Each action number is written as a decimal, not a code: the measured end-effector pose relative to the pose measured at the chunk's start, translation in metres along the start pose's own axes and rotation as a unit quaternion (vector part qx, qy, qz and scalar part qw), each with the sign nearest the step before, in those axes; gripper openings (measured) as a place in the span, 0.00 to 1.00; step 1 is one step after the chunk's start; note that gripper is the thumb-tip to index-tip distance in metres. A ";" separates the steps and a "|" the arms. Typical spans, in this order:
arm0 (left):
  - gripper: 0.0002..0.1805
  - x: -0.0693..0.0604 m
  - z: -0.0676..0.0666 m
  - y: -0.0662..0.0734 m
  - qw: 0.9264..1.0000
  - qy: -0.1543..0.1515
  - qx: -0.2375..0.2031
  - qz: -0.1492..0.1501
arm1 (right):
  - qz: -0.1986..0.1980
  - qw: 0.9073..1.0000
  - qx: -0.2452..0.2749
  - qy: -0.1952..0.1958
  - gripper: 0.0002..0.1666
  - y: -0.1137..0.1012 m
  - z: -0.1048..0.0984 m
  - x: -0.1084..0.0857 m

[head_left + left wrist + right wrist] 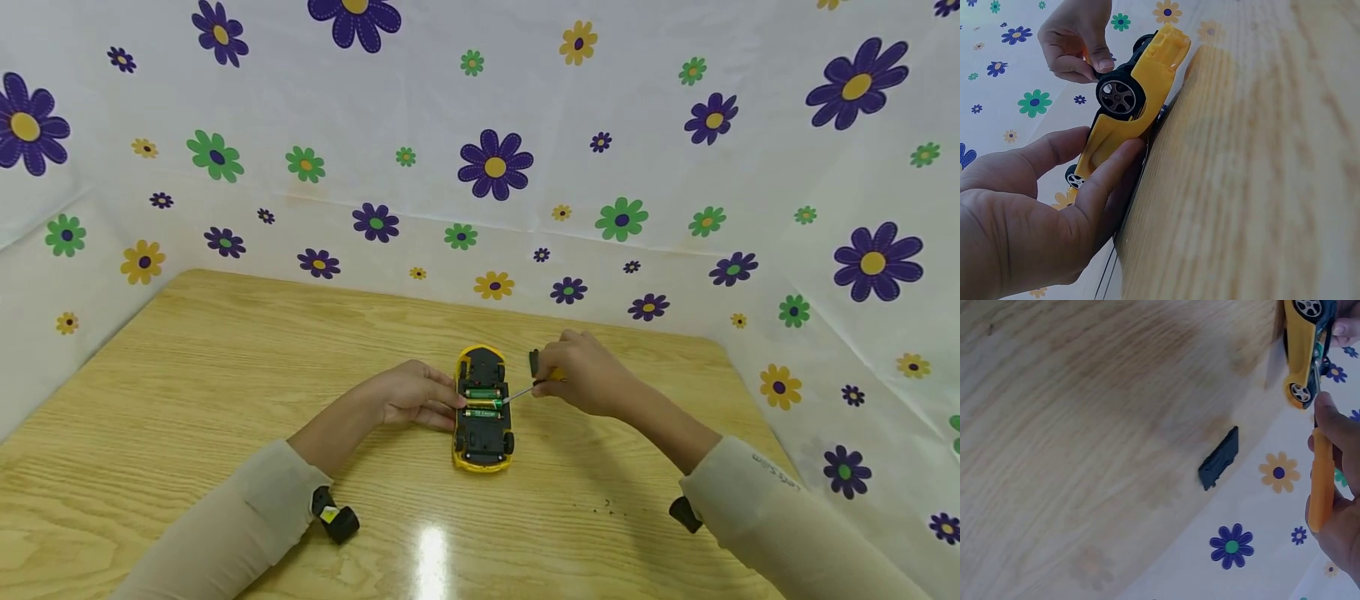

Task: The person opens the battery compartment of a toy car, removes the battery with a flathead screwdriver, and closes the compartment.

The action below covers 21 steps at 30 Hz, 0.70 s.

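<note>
A yellow toy car [483, 443] lies upside down on the table, its black underside up and its battery bay open. Several green batteries [482, 413] sit side by side in the bay. My left hand [415, 395] holds the car by its left side, with the thumb at the bay's edge and the fingers [1110, 169] along the yellow body. In my right hand [588, 377] is a screwdriver with an orange handle [1322, 481]. Its thin metal shaft [519, 394] reaches the right end of the middle battery.
A small black cover [1219, 460] lies on the wooden table [225, 375], beyond my right hand. Small dark bits [607, 502] are scattered nearer to me on the right. A white flowered cloth [420, 100] surrounds the table's back and sides.
</note>
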<state>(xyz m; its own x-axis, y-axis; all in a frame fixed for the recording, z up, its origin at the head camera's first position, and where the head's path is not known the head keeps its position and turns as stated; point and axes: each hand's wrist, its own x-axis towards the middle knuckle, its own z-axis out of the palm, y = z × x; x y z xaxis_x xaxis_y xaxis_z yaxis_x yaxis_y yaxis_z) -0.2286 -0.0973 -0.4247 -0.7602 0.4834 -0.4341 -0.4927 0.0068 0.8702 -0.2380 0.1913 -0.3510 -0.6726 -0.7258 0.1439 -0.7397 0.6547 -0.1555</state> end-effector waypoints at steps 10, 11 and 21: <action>0.25 -0.001 0.000 0.000 1.000 0.002 -0.001 0.000 | -0.022 0.997 0.048 0.054 0.10 0.013 0.017 -0.009; 0.25 -0.001 0.001 0.000 1.000 0.001 -0.001 0.000 | -0.024 0.997 0.050 0.058 0.10 0.014 0.018 -0.009; 0.21 0.000 0.001 0.000 1.000 0.002 0.006 0.004 | -0.036 0.998 0.006 0.053 0.10 0.007 0.012 -0.011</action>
<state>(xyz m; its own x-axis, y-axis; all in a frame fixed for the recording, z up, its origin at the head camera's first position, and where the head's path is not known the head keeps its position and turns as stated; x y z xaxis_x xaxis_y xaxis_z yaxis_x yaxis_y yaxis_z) -0.2279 -0.0968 -0.4244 -0.7652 0.4804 -0.4286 -0.4823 0.0133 0.8759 -0.2360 0.2012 -0.3653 -0.6168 -0.7435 0.2585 -0.7861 0.5987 -0.1535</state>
